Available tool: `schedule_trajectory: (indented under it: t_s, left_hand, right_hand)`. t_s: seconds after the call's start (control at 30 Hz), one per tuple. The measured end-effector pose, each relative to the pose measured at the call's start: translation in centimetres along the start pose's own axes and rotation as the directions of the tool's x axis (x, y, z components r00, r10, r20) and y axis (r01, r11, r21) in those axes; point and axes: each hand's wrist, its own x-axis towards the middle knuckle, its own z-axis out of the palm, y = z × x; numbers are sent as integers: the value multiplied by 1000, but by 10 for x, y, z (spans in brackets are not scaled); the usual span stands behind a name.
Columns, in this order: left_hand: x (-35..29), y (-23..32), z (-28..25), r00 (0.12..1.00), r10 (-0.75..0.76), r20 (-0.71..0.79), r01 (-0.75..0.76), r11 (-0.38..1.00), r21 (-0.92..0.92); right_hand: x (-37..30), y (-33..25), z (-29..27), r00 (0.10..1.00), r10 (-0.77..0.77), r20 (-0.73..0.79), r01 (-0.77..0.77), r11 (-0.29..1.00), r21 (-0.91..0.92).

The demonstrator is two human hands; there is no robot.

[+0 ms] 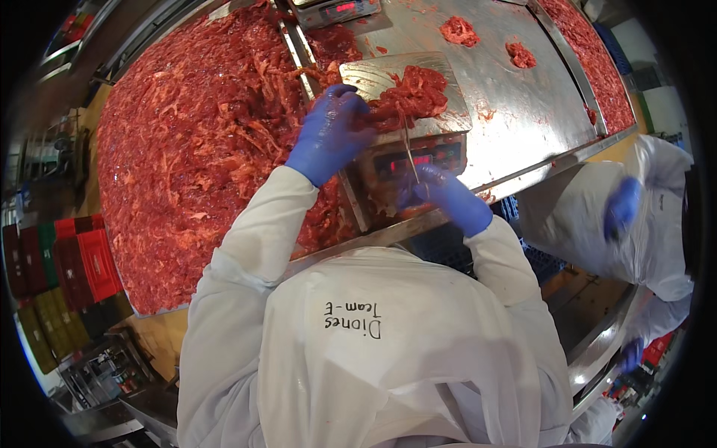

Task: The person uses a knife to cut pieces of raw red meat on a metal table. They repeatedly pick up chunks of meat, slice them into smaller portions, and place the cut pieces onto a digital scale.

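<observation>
A digital scale with a steel platform stands at the edge of the metal table, its red-lit display facing me. A lump of raw red meat lies on the platform. My left hand, in a blue glove, reaches over the platform's left side and its curled fingers touch the meat's left end. My right hand, also blue-gloved, is closed in front of the display. From its fingers a thin, shiny, blade-like strip runs up to the meat; I cannot tell exactly what it is.
A large heap of raw meat pieces fills the left side behind a metal divider. Two small meat lumps lie on the steel tabletop. Another scale stands at the back. A gloved co-worker is at the right; red crates are at the left.
</observation>
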Motion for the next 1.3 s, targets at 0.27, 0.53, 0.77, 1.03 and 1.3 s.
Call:
schedule_trajectory:
  t_s: [0.27, 0.53, 0.77, 1.03, 1.3]
  left_hand:
    - [14, -11, 16, 995, 75, 59, -78, 996, 51]
    - [6, -5, 12, 988, 75, 134, -65, 995, -79]
    - [4, -13, 6, 980, 13, 198, 9, 994, -107]
    - [6, -14, 6, 976, -1, 217, 39, 985, -170]
    - [-49, -64, -7, 868, -56, 493, 12, 996, 93]
  right_hand:
    - [36, -10, 6, 996, 56, -66, -50, 995, 84]
    - [47, -25, 0, 996, 86, 12, -86, 946, 314]
    - [47, -39, 7, 979, 203, 16, -198, 935, 295]
    - [59, -56, 8, 985, 162, -51, -156, 982, 111]
    - [54, -46, 14, 936, 300, 185, -311, 950, 36]
